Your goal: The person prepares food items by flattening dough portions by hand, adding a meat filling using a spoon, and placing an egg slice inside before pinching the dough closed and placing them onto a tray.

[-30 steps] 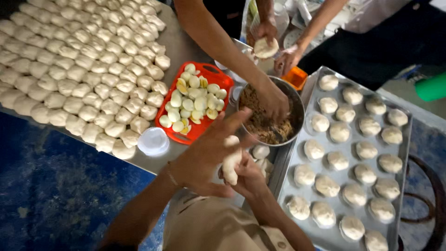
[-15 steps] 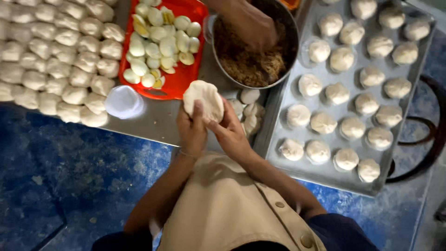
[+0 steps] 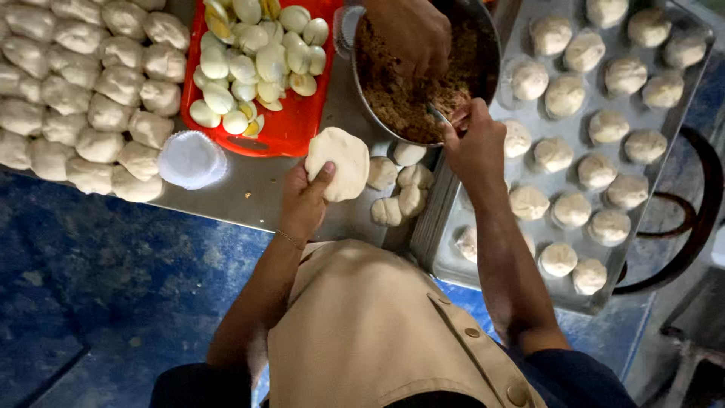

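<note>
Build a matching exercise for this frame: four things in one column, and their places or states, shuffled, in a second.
1. flattened dough disc
2. spoon
3. halved boiled eggs
4. filled buns

a. on the red tray
b. in rows on the metal baking tray
c. held in the left hand
d. gripped by the right hand at the filling bowl

Pairs: 1-c, 2-d, 3-a, 4-b
</note>
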